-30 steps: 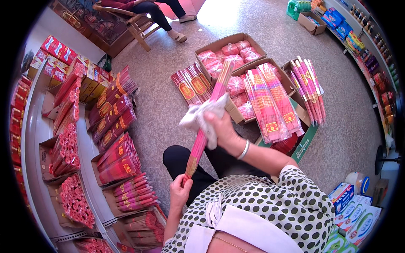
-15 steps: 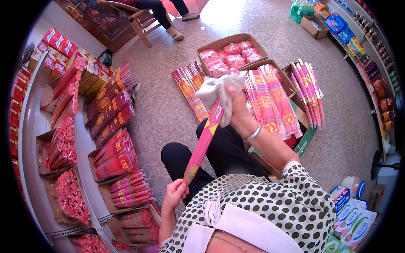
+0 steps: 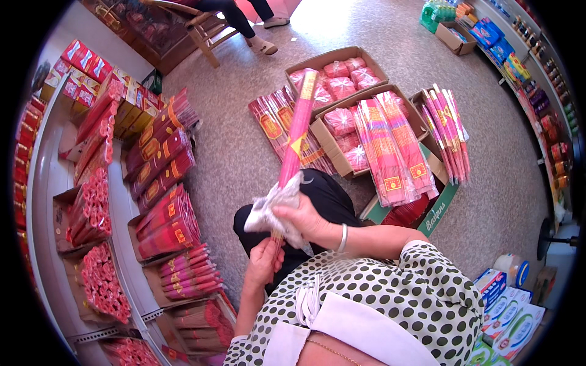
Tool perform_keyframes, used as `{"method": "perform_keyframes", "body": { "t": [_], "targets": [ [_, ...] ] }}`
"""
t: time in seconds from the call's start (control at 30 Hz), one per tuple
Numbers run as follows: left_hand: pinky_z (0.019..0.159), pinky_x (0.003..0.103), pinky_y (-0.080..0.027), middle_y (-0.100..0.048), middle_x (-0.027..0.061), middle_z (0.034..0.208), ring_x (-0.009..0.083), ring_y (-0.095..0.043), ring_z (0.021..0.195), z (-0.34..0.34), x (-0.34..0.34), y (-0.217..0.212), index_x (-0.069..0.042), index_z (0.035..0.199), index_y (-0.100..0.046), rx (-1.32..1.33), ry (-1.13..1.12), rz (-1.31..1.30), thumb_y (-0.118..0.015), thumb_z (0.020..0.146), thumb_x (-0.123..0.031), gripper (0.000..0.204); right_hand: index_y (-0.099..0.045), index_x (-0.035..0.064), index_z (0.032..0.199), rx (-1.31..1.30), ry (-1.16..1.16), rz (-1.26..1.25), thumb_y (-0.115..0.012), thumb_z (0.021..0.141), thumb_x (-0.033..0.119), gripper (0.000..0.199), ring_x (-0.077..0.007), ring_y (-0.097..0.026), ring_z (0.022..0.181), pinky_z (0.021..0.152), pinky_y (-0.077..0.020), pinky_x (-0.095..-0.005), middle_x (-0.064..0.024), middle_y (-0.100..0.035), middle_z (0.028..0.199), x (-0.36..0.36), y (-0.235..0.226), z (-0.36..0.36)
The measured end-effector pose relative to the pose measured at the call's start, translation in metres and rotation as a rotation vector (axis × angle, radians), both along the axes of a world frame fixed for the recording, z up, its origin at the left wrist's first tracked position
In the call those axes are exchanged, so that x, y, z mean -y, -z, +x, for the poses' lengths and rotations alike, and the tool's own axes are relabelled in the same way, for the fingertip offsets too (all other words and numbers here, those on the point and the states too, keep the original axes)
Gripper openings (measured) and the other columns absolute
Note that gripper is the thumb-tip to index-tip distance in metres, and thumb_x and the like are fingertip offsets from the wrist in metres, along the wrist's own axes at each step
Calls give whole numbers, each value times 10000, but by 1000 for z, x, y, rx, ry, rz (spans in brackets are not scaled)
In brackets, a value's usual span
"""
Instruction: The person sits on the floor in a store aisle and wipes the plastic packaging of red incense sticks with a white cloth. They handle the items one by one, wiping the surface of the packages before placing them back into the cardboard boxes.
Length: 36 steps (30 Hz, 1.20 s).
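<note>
A long, narrow pink packet of incense sticks (image 3: 297,135) with a yellow mark slants up and away in front of my knees. My left hand (image 3: 263,261) is closed round its lower end. Just above, my right hand (image 3: 305,218), with a silver bangle on the wrist, grips a whitish cloth (image 3: 272,210) that wraps the packet near its lower part. The packet's upper end overlaps the view of an open carton (image 3: 381,72) of pink wrapped bundles.
Shelves (image 3: 131,268) of incense bundles run along my left. On the floor ahead lie flat incense packs (image 3: 390,152) over cartons and more packs (image 3: 268,122). A person's legs (image 3: 238,21) and a wooden chair (image 3: 204,36) are at the far left. Boxed goods (image 3: 510,311) stand at near right.
My right hand and the cloth have slid down the packet from its far end to near my left hand. The far end is now uncovered, and the packet stands steeper.
</note>
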<state>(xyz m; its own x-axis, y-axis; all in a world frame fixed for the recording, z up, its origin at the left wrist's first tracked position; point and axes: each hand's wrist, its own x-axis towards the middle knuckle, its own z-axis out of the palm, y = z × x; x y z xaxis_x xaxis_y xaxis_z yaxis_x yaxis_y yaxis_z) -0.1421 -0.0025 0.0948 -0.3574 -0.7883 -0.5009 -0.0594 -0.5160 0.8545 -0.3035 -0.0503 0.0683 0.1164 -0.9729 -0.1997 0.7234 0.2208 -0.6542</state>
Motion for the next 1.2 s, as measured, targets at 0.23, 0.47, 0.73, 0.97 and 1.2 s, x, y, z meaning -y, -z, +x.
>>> {"method": "perform_keyframes", "body": {
  "t": [0.23, 0.47, 0.73, 0.97, 1.2],
  "targets": [
    [407, 170, -322, -519, 6, 649, 42, -422, 456, 47, -26, 11, -22, 960, -541, 0, 88, 144, -503, 892, -231, 223, -533, -17, 1031, -3, 299, -59, -592, 785, 162, 309, -186, -592, 872, 779, -488, -317, -93, -604, 946, 69, -12, -76],
    [436, 168, -346, -531, -2, 692, 47, -453, 504, 65, -33, 10, -45, 988, -539, -101, 57, 189, -614, 810, -93, 199, -543, 9, 991, -1, 451, -61, -581, 797, 154, 244, -172, -598, 775, 692, -498, -290, -77, -602, 885, 101, -22, -132],
    [528, 198, -366, -496, -41, 687, 33, -430, 592, 54, -19, 11, -3, 1021, -571, 349, 94, -283, -555, 845, -115, 209, -537, 31, 981, 25, 553, -80, -592, 790, 138, 226, -170, -594, 750, 660, -498, -284, -68, -593, 873, 102, -33, -145],
    [507, 203, -379, -526, -9, 670, 45, -462, 564, 19, -2, -6, -12, 993, -546, 380, 18, -418, -534, 855, -125, 179, -513, 16, 1049, 48, 375, -118, -601, 788, 204, 333, -173, -576, 849, 758, -489, -323, -62, -583, 909, 67, -35, -78],
    [466, 187, -366, -524, -10, 673, 45, -448, 523, -6, 11, -7, -12, 996, -507, 276, 3, -356, -572, 839, -125, 204, -457, 21, 1125, 60, 20, -121, -663, 773, 160, 430, -145, -555, 923, 820, -468, -306, -62, -561, 1011, 8, -10, -5]
  ]
}}
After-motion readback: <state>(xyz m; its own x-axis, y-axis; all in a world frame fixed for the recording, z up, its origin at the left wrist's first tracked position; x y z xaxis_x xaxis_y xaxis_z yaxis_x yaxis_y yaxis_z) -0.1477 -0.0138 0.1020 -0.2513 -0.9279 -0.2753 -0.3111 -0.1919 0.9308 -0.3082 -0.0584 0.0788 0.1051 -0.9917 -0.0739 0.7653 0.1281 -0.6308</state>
